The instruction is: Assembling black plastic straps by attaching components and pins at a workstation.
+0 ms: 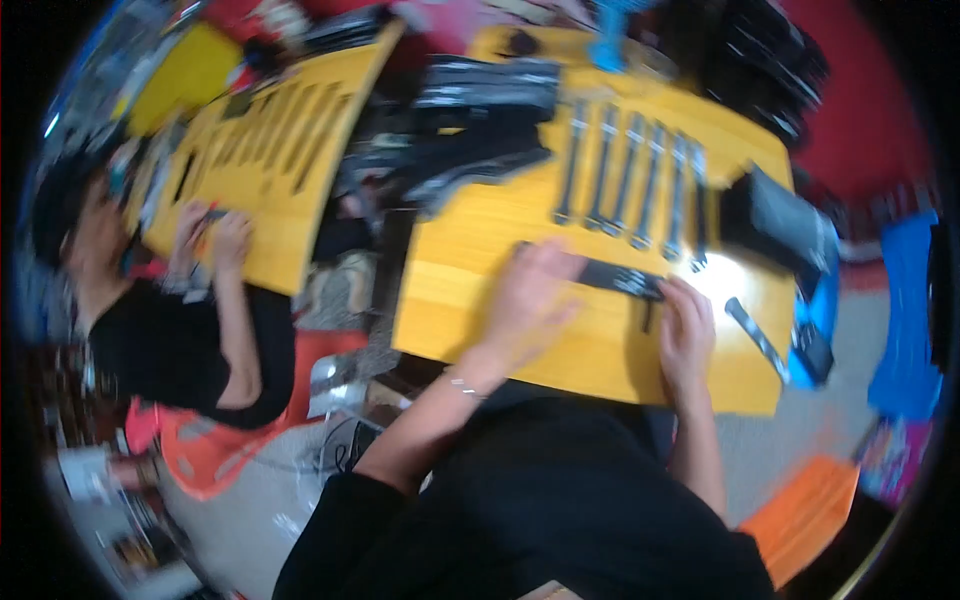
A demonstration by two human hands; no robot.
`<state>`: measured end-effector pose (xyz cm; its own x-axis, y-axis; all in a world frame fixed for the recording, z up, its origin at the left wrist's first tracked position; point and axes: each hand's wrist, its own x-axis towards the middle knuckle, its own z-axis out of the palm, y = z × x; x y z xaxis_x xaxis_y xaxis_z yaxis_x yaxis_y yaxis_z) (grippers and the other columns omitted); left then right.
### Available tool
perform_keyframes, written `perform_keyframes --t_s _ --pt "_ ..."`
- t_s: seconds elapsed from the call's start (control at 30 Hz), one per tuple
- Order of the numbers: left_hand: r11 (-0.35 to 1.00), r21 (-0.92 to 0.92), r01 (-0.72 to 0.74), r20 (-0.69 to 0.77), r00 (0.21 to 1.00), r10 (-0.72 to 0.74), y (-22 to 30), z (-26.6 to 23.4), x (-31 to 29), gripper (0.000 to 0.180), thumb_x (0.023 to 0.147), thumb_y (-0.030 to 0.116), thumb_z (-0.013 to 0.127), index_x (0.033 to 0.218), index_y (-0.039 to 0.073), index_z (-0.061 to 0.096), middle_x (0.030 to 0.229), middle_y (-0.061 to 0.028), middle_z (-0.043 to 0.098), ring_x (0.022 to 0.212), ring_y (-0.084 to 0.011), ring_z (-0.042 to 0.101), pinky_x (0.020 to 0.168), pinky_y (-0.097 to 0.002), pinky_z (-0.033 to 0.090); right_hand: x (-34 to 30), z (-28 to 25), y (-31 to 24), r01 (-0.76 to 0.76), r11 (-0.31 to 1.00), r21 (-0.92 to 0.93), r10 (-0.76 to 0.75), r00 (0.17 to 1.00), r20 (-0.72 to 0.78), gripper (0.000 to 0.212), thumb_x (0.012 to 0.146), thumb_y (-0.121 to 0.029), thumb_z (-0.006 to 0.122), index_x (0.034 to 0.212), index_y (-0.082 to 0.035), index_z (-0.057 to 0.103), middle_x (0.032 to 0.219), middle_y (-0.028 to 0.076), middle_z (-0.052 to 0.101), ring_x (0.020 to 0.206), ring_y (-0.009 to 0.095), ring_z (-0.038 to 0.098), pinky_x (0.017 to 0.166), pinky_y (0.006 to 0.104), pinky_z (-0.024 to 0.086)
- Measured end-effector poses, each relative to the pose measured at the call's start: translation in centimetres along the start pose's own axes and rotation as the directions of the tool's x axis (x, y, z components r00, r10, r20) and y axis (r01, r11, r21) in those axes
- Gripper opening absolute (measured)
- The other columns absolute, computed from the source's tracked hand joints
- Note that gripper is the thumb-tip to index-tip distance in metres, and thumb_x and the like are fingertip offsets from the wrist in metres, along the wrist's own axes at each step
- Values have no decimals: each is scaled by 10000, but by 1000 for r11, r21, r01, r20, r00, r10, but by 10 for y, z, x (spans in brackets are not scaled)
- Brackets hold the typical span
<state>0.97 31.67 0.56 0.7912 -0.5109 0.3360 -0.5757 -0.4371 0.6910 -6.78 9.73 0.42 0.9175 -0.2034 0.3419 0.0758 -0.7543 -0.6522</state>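
A flat black strip (622, 279) with white markings runs slantwise between my hands, low over the near part of the yellow table. My left hand (532, 300), blurred, covers its left part, with the fingers closed round it as far as the blur lets me see. At the other end, my right hand (687, 330) pinches the strip between thumb and fingers. A thin dark piece (647, 316) hangs or lies just below the strip, beside the right hand. Beyond my hands, several long dark strips (628, 170) with shiny surfaces lie side by side in a row.
Dark packs (485, 85) are piled on the table's (470, 300) far left. A black bundle (775, 220) sits at the right edge, with another strip (755, 335) nearer me. On the left, a co-worker (190, 330) works at a second yellow table (275, 235). An orange stool (805, 520) stands lower right.
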Motion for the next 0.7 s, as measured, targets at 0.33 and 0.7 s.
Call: perform_keyframes --t_s 0.33,0.7 --pt "920 348 -179 208 972 110 6 31 -24 664 871 517 491 1373 91 403 1471 -154 287 1392 -333 170 1095 -563 116 -30 2 15 246 926 -287 -157 941 298 482 822 -80 561 1282 26 465 1356 185 441 1240 326 410 1063 458 234" --pt "932 241 -270 68 963 261 -25 76 -24 821 772 619 539 1368 70 403 1473 -182 271 1395 -367 132 1086 -612 -20 -27 -13 44 443 723 -530 -291 891 349 444 885 -273 531 1259 -33 526 1250 165 548 1164 333 491 997 447 356"
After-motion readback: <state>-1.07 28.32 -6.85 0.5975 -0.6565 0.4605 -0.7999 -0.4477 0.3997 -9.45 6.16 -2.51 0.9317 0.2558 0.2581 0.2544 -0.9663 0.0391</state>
